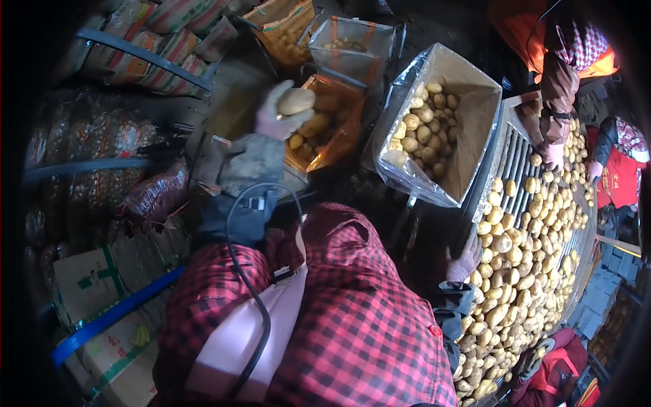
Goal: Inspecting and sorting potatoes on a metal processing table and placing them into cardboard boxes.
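Note:
In a pale, dirty glove, my left hand grips a large potato. It is raised above an orange mesh bag that stands open with several potatoes inside. Blur softens the outline of this hand. On my other side, my right hand, also gloved, rests at the near edge of a sorting table heaped with potatoes. Its fingers lie in shadow, and whether they hold anything is unclear. Ahead of me stands an open box lined with clear plastic, partly filled with potatoes.
Metal slats show on the table. A co-worker's gloved hand reaches into the potatoes; other people stand along the far side. Another open box and mesh bag stand beyond. Cartons and blue rails line my left.

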Available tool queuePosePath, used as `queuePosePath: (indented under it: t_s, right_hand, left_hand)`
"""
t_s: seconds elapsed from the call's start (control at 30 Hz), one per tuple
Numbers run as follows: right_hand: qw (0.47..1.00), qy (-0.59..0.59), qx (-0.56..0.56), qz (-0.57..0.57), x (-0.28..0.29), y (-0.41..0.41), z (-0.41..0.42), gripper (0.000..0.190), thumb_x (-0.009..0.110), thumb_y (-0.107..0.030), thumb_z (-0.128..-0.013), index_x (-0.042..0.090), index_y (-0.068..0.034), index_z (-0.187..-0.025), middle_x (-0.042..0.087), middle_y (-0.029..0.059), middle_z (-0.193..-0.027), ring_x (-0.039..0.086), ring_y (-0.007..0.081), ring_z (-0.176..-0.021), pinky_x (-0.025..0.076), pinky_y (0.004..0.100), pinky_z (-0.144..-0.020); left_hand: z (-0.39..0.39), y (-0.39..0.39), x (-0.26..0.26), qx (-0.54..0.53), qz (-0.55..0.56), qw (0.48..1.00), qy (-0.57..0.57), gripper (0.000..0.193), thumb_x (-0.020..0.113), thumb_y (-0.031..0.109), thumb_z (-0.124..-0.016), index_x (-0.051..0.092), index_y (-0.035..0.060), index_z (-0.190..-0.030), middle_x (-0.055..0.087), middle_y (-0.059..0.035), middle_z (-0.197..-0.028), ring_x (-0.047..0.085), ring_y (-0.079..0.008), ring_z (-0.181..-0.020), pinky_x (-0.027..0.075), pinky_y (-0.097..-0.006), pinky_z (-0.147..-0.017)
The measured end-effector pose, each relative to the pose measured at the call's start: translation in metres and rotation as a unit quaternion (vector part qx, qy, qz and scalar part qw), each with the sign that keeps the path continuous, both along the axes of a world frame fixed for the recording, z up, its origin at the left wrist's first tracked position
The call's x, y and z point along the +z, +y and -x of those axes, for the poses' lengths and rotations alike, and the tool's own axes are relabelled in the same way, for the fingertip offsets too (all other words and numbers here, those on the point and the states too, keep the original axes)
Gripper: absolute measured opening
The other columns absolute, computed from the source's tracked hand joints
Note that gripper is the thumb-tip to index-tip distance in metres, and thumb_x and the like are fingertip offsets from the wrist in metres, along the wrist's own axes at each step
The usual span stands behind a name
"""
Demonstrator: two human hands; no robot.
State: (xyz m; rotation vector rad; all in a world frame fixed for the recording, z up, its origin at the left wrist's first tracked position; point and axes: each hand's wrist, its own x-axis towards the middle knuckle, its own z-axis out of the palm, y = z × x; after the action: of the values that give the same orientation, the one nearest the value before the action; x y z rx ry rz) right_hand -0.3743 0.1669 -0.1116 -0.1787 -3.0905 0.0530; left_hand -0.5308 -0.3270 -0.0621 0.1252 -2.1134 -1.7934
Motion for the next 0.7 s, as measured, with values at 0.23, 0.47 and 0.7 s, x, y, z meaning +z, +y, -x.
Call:
queuePosePath:
  t_s: [0.23,0.47,0.7]
  right_hand:
    - [1.0,0.006,0.002,0.026,-0.018,0.023,-0.003,0.087,0.077,-0.031,-0.064,0.04,-0.01,-0.14,0.049,0.0111,-0.135,0.038,0.0314,-0.13,0.029,0.046,-0.109]
    - [0.996,-0.025,0.001,0.087,-0.002,0.014,-0.001,0.091,0.073,-0.016,-0.061,0.036,-0.016,-0.144,0.047,0.0096,-0.137,0.037,0.0332,-0.13,0.028,0.0436,-0.109]
    - [0.99,0.051,0.065,0.112,0.005,0.009,-0.009,0.099,0.076,-0.003,-0.058,0.032,-0.013,-0.145,0.046,0.0128,-0.138,0.042,0.034,-0.126,0.033,0.042,-0.107]
  left_hand:
    - [-0.06,-0.09,-0.017,0.181,0.286,0.941,-0.018,0.079,0.09,0.021,-0.054,0.056,0.0087,-0.124,0.056,-0.0148,-0.117,0.056,-0.0289,-0.107,0.047,-0.0406,-0.092]
    - [-0.131,-0.162,-0.071,0.259,0.222,0.937,-0.08,0.083,0.092,0.018,-0.05,0.055,0.011,-0.124,0.05,-0.0157,-0.122,0.055,-0.0294,-0.108,0.048,-0.0415,-0.094]
    - [-0.136,-0.185,-0.08,0.256,0.446,0.813,-0.274,0.072,0.083,0.008,-0.063,0.051,0.0063,-0.127,0.055,-0.0099,-0.121,0.055,-0.0202,-0.109,0.046,-0.0337,-0.094]
